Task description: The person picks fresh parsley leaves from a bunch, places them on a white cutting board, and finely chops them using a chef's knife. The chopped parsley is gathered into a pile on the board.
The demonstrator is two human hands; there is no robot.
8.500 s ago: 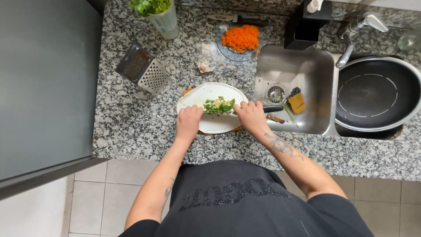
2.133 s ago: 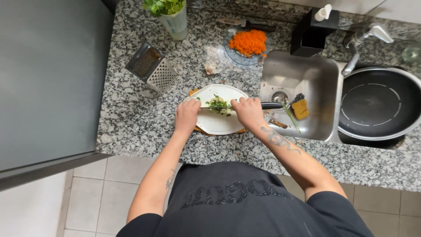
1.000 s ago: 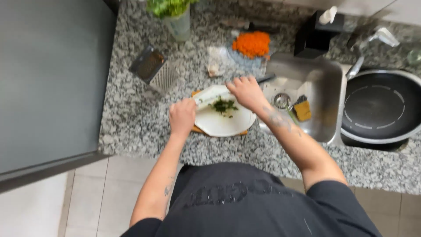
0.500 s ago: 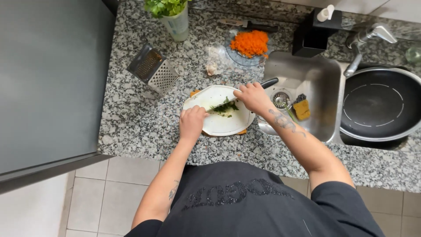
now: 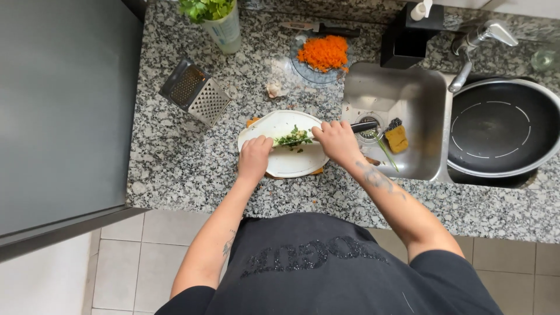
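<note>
A white oval plate (image 5: 280, 166) lies on a wooden board on the granite counter, with a small pile of chopped green herbs (image 5: 293, 139) on it. My right hand (image 5: 334, 139) grips a knife by its black handle (image 5: 364, 126), the blade lying across the herbs. My left hand (image 5: 255, 156) rests on the plate's left side, fingertips pressed on the blade's tip next to the herbs.
A metal box grater (image 5: 194, 93) lies left of the plate. Grated carrot (image 5: 322, 52) sits on a glass plate behind, near a cup of leafy greens (image 5: 216, 17) and another knife (image 5: 318, 27). A steel sink (image 5: 402, 99) with a sponge and a dark pan (image 5: 501, 128) are right.
My right hand swept out toward the back of the plate and has come back over the herbs. My left hand has returned to the blade beside the herb pile.
</note>
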